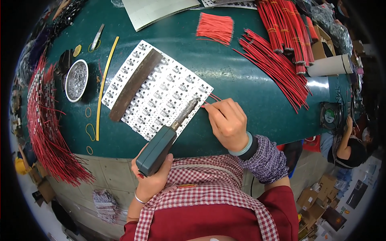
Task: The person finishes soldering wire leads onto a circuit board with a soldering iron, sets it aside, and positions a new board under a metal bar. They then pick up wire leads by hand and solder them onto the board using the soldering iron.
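Note:
My left hand (152, 178) is closed round the handle of a dark green soldering gun (156, 150). The gun's crusted grey tip lies over the right corner of a white circuit board panel (171, 82) covered with rows of small components. My right hand (228, 122) pinches thin red wires (215, 97) at that same corner, close to the tip. Whether the wire ends touch the board is too small to tell. A brown, flat metal bar (136, 86) rests slantwise across the left part of the panel.
A white bowl (76, 80) of silvery bits, a yellow strip (105, 82) and tweezers (97, 36) lie left on the green table (217, 140). Red wire piles (277, 68) lie at far right; more red wires (44, 120) hang over the left edge. Another person (350, 148) sits at right.

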`<state>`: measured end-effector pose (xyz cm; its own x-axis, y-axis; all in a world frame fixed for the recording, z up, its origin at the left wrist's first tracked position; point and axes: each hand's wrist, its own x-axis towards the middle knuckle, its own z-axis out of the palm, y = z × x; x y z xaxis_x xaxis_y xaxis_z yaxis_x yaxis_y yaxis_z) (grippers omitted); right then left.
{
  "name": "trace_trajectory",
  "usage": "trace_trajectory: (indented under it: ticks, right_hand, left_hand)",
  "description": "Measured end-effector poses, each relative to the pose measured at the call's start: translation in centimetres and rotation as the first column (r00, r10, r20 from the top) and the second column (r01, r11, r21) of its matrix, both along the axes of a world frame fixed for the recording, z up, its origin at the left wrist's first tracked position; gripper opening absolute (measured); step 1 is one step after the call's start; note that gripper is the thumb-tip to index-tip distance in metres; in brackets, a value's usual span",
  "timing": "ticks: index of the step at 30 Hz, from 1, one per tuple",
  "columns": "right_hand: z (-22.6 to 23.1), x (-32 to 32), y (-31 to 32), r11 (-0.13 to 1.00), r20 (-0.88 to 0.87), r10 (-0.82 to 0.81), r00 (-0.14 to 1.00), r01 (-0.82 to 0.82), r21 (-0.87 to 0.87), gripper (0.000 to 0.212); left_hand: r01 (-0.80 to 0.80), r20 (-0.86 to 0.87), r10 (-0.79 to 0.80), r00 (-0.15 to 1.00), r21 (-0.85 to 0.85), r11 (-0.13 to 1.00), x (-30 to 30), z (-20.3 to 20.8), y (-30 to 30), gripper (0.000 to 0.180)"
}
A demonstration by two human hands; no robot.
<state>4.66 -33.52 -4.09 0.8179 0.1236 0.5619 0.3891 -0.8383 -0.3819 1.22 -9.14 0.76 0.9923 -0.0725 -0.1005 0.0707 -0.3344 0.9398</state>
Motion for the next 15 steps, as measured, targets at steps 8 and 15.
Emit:
trace_trajectory:
  ticks: [8,15]
  right_hand:
    - [-0.26,0.05,-0.16,1.0,-0.028,0.002,1.0,-0.002,-0.02,0.022]
    - [-0.47,0.08,-0.12,1.0,-0.032,0.015,0.999,-0.016,-0.024,0.024]
  left_hand:
    - [0.067,0.047,-0.068,0.997,0.023,0.997,0.15,-0.14,0.03,0.024]
    - [0.07,-0.013,-0.07,0.997,-0.042,0.997,0.14,-0.43,-0.16,0.02]
